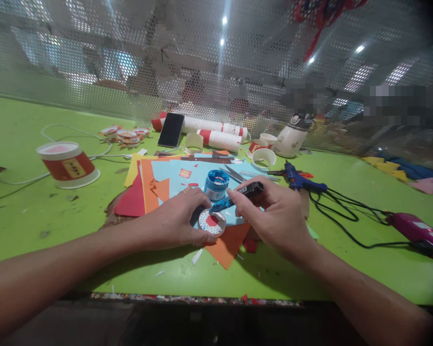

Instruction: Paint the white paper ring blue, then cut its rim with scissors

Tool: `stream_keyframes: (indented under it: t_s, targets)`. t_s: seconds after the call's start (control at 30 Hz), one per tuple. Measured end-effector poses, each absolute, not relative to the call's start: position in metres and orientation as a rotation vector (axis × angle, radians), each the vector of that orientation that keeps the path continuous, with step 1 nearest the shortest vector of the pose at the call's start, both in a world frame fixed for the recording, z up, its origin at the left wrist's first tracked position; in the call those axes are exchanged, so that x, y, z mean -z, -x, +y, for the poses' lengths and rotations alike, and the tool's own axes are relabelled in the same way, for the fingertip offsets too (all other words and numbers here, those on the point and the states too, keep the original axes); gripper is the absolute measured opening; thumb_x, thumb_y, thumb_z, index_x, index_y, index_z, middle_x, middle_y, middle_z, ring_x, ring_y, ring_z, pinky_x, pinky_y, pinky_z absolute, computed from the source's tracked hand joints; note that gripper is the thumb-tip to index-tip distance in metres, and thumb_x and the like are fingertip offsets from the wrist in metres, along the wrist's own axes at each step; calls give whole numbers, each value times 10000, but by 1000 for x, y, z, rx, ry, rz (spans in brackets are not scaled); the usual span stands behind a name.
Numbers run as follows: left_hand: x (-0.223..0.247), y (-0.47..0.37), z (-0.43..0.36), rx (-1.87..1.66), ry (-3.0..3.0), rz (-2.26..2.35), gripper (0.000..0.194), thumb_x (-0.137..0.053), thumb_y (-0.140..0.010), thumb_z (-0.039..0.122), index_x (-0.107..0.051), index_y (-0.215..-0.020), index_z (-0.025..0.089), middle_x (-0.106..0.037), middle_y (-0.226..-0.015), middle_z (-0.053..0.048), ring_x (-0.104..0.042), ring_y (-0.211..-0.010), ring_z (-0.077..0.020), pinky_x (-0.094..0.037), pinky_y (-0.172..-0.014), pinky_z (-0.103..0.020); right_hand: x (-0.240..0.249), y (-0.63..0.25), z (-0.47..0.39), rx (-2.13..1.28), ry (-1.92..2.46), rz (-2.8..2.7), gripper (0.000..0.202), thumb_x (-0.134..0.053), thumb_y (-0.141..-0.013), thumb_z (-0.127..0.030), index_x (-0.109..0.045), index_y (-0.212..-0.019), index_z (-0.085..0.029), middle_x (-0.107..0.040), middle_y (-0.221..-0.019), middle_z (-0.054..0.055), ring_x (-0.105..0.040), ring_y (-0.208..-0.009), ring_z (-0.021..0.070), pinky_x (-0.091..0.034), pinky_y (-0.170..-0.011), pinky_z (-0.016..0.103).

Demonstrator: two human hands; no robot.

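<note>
Green table [281, 283] below; dotted disc [212, 222] held within the left grip [175, 217].

Large cup [70, 166], near left: yellow panel on red band; dark characters, too small to read.
Red patch [185, 173], on the light blue sheet [173, 187], centre: pale marks resembling print; not legible.
Black-handled tool [251, 190], centre: small pale marking on the barrel; not legible.
Blue jar [216, 185], centre: pale marking on the outer wall; not legible.
Small red-banded cup [257, 147], far side, right of centre: yellowish marking on red; not legible.
Magenta power unit [416, 229], right: white label area; no wording can be made out.
Readable texts, brands or numbers: none.
</note>
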State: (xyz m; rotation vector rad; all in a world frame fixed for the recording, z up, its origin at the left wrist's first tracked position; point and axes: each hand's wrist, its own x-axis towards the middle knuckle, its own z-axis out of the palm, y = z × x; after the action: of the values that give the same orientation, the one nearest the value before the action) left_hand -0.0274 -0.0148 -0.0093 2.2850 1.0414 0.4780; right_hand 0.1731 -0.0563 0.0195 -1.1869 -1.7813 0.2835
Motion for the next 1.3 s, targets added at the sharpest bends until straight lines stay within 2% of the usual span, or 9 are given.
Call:
stream_keyframes:
  t_s: [1.03, 1.3]
  targets:
    - [11, 28, -14, -476, -2275, 1032, 460, -747, -711, 499, -612, -1028, 194, -583, -1115, -99, -542, -1010, -298, -453, -879, -459, -15, -175, -57, -314, 1219, -1768, 281, -678, -878, -417, -630, -748, -172, -608, -563, -5, -528, -497, 128, -413, -474, 270]
    - [11, 27, -13, -471, -2276, 1035, 462, -745, -712, 498, -616, -1031, 190, -580, -1116, -103, -534, -1014, -297, -454, -878, -459, -16, -173, -57, -301, 1208, -1775, 245, -680, -875, -356, -621, -733, -165, -599, -581, -2, -500, -512, 121, -391, -496, 268]
